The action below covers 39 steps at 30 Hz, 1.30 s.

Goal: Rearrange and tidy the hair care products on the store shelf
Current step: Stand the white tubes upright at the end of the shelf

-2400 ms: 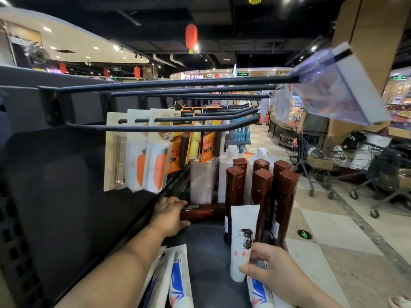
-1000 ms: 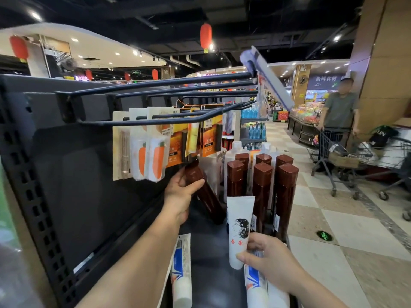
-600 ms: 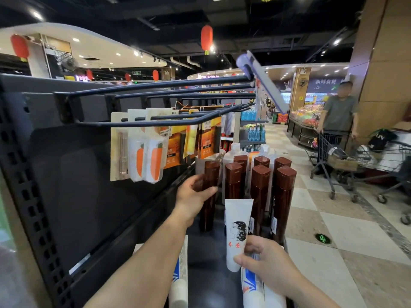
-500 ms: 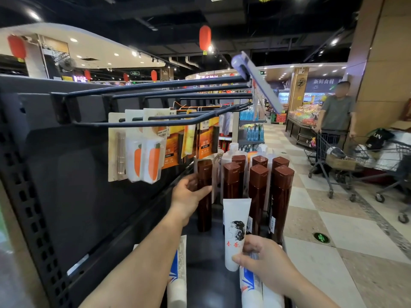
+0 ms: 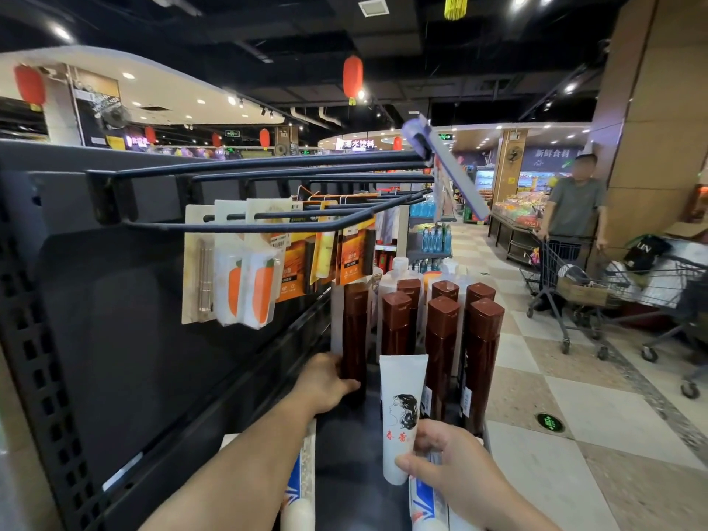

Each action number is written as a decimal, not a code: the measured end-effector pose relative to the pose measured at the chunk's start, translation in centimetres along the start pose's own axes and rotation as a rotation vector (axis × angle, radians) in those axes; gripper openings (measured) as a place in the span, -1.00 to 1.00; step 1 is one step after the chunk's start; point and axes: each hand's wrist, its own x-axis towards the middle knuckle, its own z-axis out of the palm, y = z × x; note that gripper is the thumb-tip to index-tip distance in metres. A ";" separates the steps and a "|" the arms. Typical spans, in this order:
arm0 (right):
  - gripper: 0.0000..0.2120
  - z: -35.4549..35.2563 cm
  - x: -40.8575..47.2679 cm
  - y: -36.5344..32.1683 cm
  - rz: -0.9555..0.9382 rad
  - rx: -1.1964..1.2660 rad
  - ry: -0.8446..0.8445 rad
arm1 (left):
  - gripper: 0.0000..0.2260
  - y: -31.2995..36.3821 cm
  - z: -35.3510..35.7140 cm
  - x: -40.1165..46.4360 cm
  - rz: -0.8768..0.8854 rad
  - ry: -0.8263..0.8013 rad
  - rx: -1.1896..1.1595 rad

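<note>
Standing: brown bottle (image 5: 354, 331), left hand (image 5: 325, 381) gripping its base to square it with the row; right hand (image 5: 448, 457) pinching white tube (image 5: 400, 412) upright.

Held low down by the left hand (image 5: 325, 381): a dark brown bottle (image 5: 354, 331) with a matching brown cap, just left of more reddish-brown bottles (image 5: 440, 339) of the same glossy shade. Pinched in the right hand (image 5: 452, 465): a white tube (image 5: 400, 408) printed with a black profile of a head with wavy hair and small red characters beneath. Above the left grip, white cards with orange carrots (image 5: 253, 289) topped in green; below both grips, white tubes (image 5: 302, 480) with blue and red markings on a dark grey shelf (image 5: 344, 454).
</note>
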 end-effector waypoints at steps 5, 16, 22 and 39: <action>-0.72 0.0 0.2 0.1 0.008 -0.005 0.008 | -0.68 0.9 1.3 1.3 -0.003 0.015 -0.004; -0.71 -0.2 0.3 0.0 -0.039 -0.035 -0.013 | -0.82 1.2 2.3 2.7 0.001 0.114 0.131; -0.70 -0.2 0.2 0.1 -0.060 -0.014 -0.023 | -0.75 1.0 3.1 3.3 -0.018 0.061 -0.135; -0.71 -0.3 0.1 -0.2 -0.033 -0.017 -0.044 | -0.62 -0.1 3.5 3.3 -0.063 0.061 -0.453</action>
